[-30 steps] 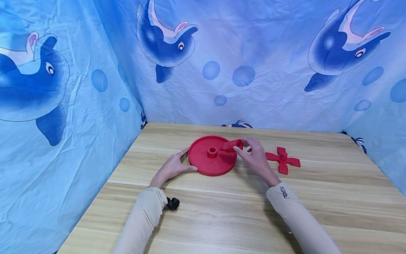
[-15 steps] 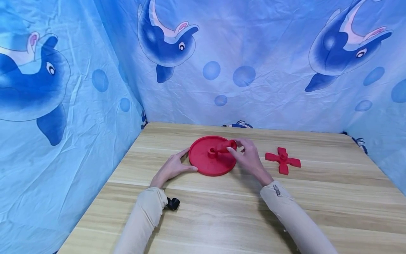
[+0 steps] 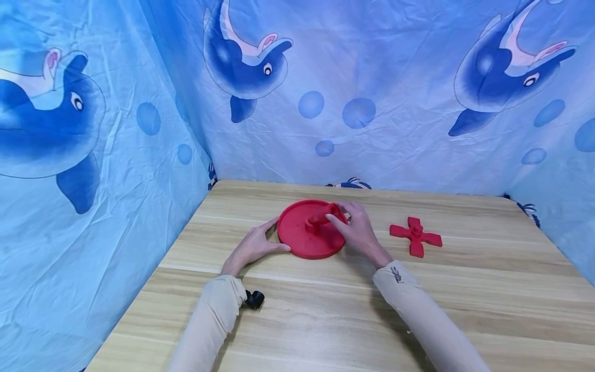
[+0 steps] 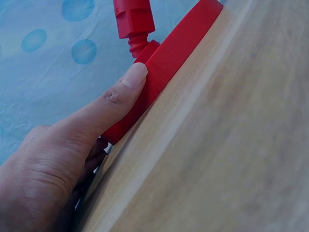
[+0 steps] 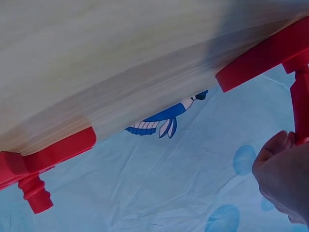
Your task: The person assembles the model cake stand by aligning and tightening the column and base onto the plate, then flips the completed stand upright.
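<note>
My left hand holds the left rim of a red round base, thumb at the near edge and fingers at the far side. The base lies flat on the table, a raised socket at its centre. My right hand grips the upper end of a red post between thumb and fingers. The left wrist view shows the post's faceted body and the screw thread below it, at the socket. How far the thread sits inside is hidden. In the head view the post leans right.
A red cross-shaped piece lies right of the base; the right wrist view shows its threaded stub. A small black object is beside the left sleeve. Blue dolphin-print cloth stands behind the wooden table.
My right hand has moved left with the post, bringing its threaded end from above the base's right part to the central socket. My left hand stays on the rim.
</note>
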Action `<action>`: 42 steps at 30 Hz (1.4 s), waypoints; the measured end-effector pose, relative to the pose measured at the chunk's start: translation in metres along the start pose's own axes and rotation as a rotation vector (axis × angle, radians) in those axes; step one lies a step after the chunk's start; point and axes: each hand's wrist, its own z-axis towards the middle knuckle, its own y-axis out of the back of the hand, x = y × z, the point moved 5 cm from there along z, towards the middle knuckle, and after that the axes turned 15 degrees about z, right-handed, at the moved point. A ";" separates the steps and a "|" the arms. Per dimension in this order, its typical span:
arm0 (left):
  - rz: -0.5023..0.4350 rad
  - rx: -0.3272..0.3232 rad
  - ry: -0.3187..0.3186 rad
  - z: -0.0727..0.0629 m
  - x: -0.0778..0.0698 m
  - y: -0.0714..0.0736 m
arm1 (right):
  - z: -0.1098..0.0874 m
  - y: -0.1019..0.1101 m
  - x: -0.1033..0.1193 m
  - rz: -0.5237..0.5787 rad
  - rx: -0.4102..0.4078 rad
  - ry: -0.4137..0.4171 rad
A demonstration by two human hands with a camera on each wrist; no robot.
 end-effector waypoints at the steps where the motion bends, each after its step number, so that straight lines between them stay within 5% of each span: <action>1: -0.002 0.003 0.005 0.000 0.000 -0.001 | 0.000 -0.001 0.000 0.006 0.000 0.008; 11: -0.010 0.009 0.019 0.001 0.002 -0.003 | 0.010 -0.012 0.010 -0.033 0.021 0.066; 26: -0.001 0.013 0.020 -0.001 0.001 -0.001 | 0.026 -0.025 0.018 -0.103 0.060 0.012; 42: 0.004 0.003 0.009 0.000 0.000 0.001 | 0.033 -0.037 0.016 -0.139 0.107 0.050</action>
